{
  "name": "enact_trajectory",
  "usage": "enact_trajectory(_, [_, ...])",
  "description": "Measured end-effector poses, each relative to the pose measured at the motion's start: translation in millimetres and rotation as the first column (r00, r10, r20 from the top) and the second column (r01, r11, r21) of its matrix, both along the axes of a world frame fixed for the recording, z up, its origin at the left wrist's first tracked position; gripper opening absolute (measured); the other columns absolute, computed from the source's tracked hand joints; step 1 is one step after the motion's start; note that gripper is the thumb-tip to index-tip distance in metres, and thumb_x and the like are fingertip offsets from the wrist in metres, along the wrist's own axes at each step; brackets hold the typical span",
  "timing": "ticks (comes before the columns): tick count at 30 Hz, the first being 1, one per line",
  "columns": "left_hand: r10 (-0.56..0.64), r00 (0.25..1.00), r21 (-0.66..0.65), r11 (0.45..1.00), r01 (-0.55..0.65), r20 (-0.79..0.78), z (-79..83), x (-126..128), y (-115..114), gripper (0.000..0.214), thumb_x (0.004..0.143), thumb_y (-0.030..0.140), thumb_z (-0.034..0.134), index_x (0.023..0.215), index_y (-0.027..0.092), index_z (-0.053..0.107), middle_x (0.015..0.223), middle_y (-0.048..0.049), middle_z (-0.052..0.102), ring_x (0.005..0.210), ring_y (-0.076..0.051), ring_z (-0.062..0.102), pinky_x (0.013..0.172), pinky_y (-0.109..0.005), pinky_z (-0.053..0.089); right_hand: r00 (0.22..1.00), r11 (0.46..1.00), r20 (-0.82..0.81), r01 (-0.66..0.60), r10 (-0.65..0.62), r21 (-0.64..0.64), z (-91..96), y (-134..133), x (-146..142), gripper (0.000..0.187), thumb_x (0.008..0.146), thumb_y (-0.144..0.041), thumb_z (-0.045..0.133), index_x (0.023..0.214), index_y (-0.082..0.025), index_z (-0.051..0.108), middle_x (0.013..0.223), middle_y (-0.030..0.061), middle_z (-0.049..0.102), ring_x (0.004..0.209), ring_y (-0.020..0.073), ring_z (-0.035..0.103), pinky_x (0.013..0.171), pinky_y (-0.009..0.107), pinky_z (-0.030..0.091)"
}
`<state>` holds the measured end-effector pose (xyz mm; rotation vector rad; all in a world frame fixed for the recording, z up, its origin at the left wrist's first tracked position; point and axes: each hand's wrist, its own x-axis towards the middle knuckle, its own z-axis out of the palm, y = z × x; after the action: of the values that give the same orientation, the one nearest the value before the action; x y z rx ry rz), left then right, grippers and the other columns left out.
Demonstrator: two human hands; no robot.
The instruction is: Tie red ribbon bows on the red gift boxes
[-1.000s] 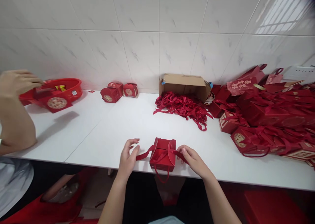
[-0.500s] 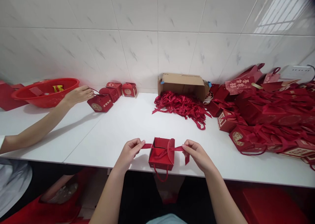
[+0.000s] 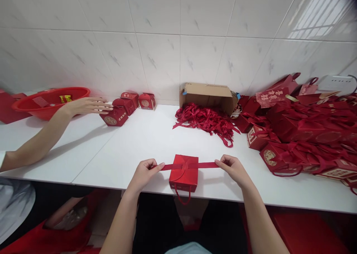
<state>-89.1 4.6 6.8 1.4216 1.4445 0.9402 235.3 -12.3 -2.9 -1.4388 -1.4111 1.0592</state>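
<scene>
L hand (image 3: 145, 172) & R hand (image 3: 234, 166) each pinch one end of a ribbon (image 3: 208, 165), thumb + forefinger clamped on it. It runs taut & level across the top of a box (image 3: 184, 174). Box sits between the two grips, nearer the L one, at the near edge of the table (image 3: 153, 135), flaps down under the ribbon. A loop (image 3: 182, 196) hangs from the box front, below the table edge.

Handling, as I judge it: box = thin card, light, easy to crush. It'd prob. slide on the smooth top if one side pulls harder. Ribbon is soft, flat, satin-like, so slippery. Best hold is fingertip pads close to the ends. For the box, side walls, not flaps.

Hard to make out:
- Whether the ribbon passes thru slots or just lies over; the crossing on top is unclear.
- Ribbon tips are hidden in the fingers.
- Box contents not visible.
- Far past the L grip, another person's hand (image 3: 89, 106) lies flat by a 2nd box (image 3: 114, 117); touching or not, can't tell.
- Past the R grip, a heap (image 3: 306, 131) of boxes is cut off at the frame edge.
</scene>
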Motion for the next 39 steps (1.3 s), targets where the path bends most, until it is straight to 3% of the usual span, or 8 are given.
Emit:
enact_trajectory(9, [-0.025,0.998,-0.022,0.999,0.023,-0.064,-21.0,14,-9,0.047,0.073,0.050,0.059,0.054,0.019,0.030,0.054,0.0066,0.022,0.053,-0.009,0.020,0.051,-0.023,0.018,0.987,0.993,0.125,0.086,-0.096,0.083,-38.9,23,-1,0.043,0.071,-0.056,0.060,0.057,-0.019,0.043,0.055,-0.0037,0.038,0.055,0.0114,0.034,0.053,0.025,0.030])
enact_trajectory(21, [0.073,0.992,0.021,0.997,-0.071,-0.098,-32.4,27,0,0.040,0.072,0.053,0.061,0.057,0.018,0.047,0.053,0.0048,0.038,0.052,-0.010,0.036,0.053,-0.023,0.030,0.981,0.999,0.190,0.039,-0.037,-0.008,-44.5,10,-6,0.043,0.070,-0.056,0.062,0.057,-0.019,0.045,0.054,-0.0038,0.042,0.054,0.0117,0.037,0.053,0.026,0.032])
enact_trajectory(24, [0.282,0.946,0.258,0.937,-0.235,-0.162,-31.3,31,-3,0.029,0.072,0.048,0.063,0.071,0.019,0.056,0.075,-0.0018,0.056,0.073,-0.017,0.052,0.068,-0.028,0.041,0.936,0.958,0.244,0.211,-0.255,0.193,-41.8,0,-7,0.035,0.070,-0.053,0.064,0.072,-0.019,0.055,0.079,0.0035,0.056,0.074,0.0185,0.050,0.067,0.031,0.039])
enact_trajectory(27, [0.423,0.887,0.437,0.844,-0.311,-0.184,-23.3,31,-19,0.024,0.079,0.044,0.057,0.074,0.020,0.059,0.087,-0.0051,0.059,0.090,-0.021,0.055,0.081,-0.031,0.041,0.854,0.833,0.145,0.428,-0.500,0.350,-34.8,-15,-6,0.032,0.074,-0.050,0.062,0.083,-0.020,0.056,0.091,0.0061,0.056,0.087,0.0214,0.051,0.076,0.034,0.039])
enact_trajectory(29, [0.282,0.931,0.363,0.913,-0.187,-0.230,-15.0,30,-35,0.030,0.086,0.043,0.047,0.073,0.021,0.062,0.079,-0.0040,0.060,0.082,-0.020,0.058,0.076,-0.029,0.042,0.900,0.882,0.050,0.412,-0.433,0.228,-31.1,-27,-9,0.032,0.080,-0.050,0.056,0.075,-0.019,0.057,0.076,0.0031,0.054,0.074,0.0173,0.050,0.069,0.031,0.040])
enact_trajectory(32, [-0.033,0.941,0.118,0.990,0.077,-0.337,-5.7,33,-53,0.039,0.091,0.042,0.035,0.082,0.023,0.068,0.070,-0.0026,0.064,0.070,-0.020,0.060,0.067,-0.029,0.042,0.964,0.987,-0.221,0.135,-0.152,-0.090,-30.9,-42,-23,0.039,0.083,-0.052,0.053,0.073,-0.015,0.064,0.062,-0.0006,0.048,0.055,0.0102,0.041,0.053,0.025,0.035])
enact_trajectory(36, [-0.095,0.936,-0.042,0.995,0.085,-0.339,-12.2,39,-53,0.038,0.090,0.046,0.038,0.106,0.027,0.067,0.081,-0.0044,0.070,0.077,-0.024,0.064,0.066,-0.030,0.042,0.696,0.941,-0.693,-0.074,-0.189,-0.331,-35.6,-48,-52,0.033,0.080,-0.044,0.062,0.100,-0.018,0.066,0.070,-0.0025,0.052,0.048,0.0044,0.037,0.041,0.018,0.027])
enact_trajectory(39, [0.043,0.998,-0.058,0.997,-0.045,-0.036,-25.5,41,-40,0.043,0.086,0.046,0.049,0.124,0.028,0.056,0.087,-0.0041,0.069,0.083,-0.022,0.064,0.068,-0.029,0.044,0.383,0.897,-0.852,-0.114,-0.358,-0.428,-35.1,-44,-63,0.026,0.079,-0.031,0.066,0.100,-0.017,0.064,0.089,0.0013,0.060,0.058,0.0053,0.050,0.045,0.016,0.039])
